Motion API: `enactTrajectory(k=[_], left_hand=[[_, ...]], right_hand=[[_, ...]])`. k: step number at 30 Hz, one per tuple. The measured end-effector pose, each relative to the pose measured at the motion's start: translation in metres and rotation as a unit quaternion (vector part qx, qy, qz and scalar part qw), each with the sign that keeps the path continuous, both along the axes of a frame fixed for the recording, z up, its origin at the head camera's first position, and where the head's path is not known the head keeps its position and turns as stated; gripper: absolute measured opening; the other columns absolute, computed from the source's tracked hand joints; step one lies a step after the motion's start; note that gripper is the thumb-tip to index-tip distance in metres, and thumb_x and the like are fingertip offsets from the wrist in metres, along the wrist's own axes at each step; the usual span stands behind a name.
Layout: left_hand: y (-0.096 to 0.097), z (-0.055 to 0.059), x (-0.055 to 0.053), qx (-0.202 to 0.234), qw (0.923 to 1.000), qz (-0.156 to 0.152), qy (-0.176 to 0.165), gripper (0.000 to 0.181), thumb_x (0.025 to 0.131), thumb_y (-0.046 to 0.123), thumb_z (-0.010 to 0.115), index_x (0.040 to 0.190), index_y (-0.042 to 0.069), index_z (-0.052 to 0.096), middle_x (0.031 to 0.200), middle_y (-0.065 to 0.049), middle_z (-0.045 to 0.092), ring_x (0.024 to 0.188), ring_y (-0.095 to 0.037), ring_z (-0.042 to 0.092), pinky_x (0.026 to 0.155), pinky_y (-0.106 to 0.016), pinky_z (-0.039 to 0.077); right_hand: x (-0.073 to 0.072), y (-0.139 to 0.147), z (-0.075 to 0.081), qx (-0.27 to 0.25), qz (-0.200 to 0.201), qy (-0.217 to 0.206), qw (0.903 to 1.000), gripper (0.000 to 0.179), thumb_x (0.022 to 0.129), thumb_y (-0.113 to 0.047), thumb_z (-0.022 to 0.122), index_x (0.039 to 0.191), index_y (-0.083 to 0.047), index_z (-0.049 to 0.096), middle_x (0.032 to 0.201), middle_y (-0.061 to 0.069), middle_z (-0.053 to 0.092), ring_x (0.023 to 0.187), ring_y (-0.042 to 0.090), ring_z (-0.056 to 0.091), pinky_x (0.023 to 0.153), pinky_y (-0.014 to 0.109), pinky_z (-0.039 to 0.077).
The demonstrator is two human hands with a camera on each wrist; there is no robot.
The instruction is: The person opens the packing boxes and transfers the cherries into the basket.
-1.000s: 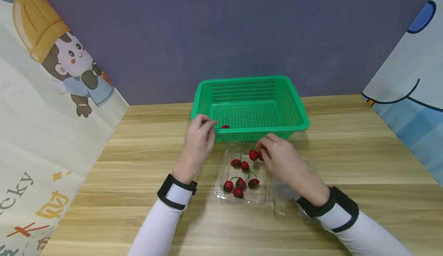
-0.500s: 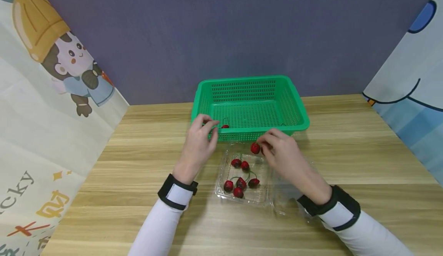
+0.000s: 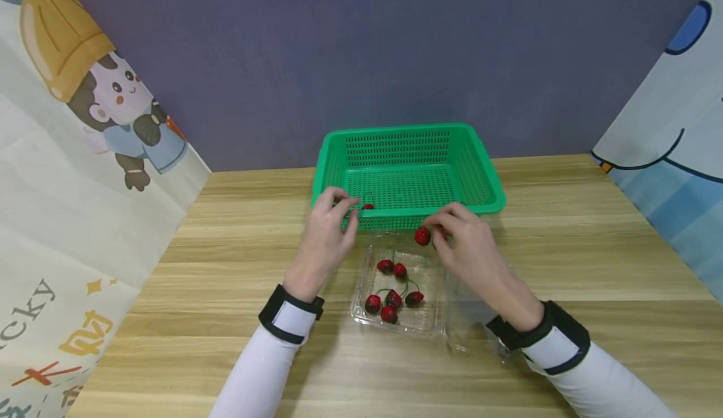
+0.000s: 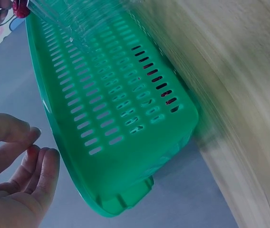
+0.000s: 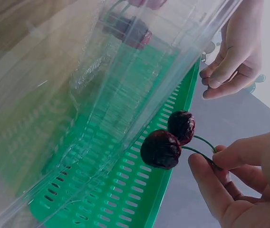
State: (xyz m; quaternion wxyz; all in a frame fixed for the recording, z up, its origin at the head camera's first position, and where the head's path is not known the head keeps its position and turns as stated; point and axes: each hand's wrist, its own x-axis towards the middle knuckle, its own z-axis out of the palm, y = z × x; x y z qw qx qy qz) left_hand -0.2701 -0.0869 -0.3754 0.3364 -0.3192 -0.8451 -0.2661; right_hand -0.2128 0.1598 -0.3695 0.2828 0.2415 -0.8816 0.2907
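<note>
My right hand [image 3: 471, 251] pinches the green stems of two dark red cherries [image 5: 160, 149] between thumb and fingers, as the right wrist view shows. In the head view one of these cherries hangs over the back edge of a clear plastic box [image 3: 426, 329], just in front of a green basket [image 3: 415, 213]. Several other cherries [image 3: 393, 299] with stems lie inside the box. At the basket's front left corner, my left hand [image 3: 324, 236] hovers with loosely bent fingers and holds nothing. One cherry [image 3: 368, 207] shows inside the basket, near its front wall.
The box's clear lid [image 3: 465, 327] lies folded out to the right, partly beneath my right forearm. Behind the wooden table [image 3: 226, 267] stands a dark blue-grey wall [image 3: 361, 48], with printed cloths on both sides.
My right hand has lifted the cherries a little, up and toward the basket. My left hand has barely moved, and the cherries in the box lie as before.
</note>
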Motion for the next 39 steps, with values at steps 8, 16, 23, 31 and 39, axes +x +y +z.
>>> enactTrajectory(k=[8,16,23,31,39], left_hand=[[0.002,-0.001,0.000,-0.003,1.0000,-0.002,0.000,0.015,0.086,-0.004,0.066,0.100,-0.005,0.072,0.102,-0.011,0.055,0.094,-0.024,0.056,0.085,-0.025,0.043],[0.007,0.000,0.004,-0.002,0.9992,-0.040,0.007,0.016,0.084,-0.007,0.065,0.099,-0.004,0.071,0.101,-0.010,0.055,0.093,-0.022,0.056,0.085,-0.022,0.043],[0.012,0.004,0.011,-0.009,0.9969,-0.078,0.007,0.015,0.087,-0.004,0.066,0.101,-0.002,0.071,0.100,-0.009,0.055,0.090,-0.021,0.055,0.078,-0.021,0.043],[0.017,0.003,0.014,-0.051,0.9923,-0.112,-0.013,0.017,0.087,-0.001,0.068,0.103,0.000,0.071,0.102,-0.007,0.054,0.092,-0.019,0.055,0.081,-0.020,0.042],[0.019,0.001,0.015,-0.103,0.9804,-0.166,-0.022,0.017,0.084,-0.002,0.071,0.101,0.002,0.072,0.099,-0.004,0.056,0.087,-0.014,0.055,0.080,-0.015,0.042]], right_hand=[[-0.003,0.005,0.003,-0.015,0.006,0.021,0.9996,0.019,0.078,0.016,0.068,0.090,0.002,0.073,0.092,0.007,0.060,0.076,0.022,0.065,0.061,0.027,0.053],[-0.005,0.011,0.009,-0.048,0.001,0.058,0.9972,0.021,0.077,0.018,0.068,0.091,0.003,0.073,0.092,0.008,0.060,0.080,0.022,0.064,0.067,0.024,0.053],[-0.008,0.016,0.015,-0.094,-0.003,0.095,0.9910,0.020,0.078,0.018,0.065,0.091,0.004,0.073,0.091,0.011,0.060,0.082,0.026,0.062,0.073,0.005,0.045],[-0.011,0.020,0.016,-0.109,-0.025,0.108,0.9879,0.023,0.081,0.016,0.064,0.096,0.002,0.075,0.091,0.011,0.060,0.075,0.025,0.062,0.073,0.004,0.044],[-0.015,0.026,0.017,-0.123,-0.035,0.129,0.9834,0.023,0.082,0.014,0.063,0.097,0.003,0.075,0.093,0.011,0.061,0.076,0.023,0.063,0.073,0.008,0.047]])
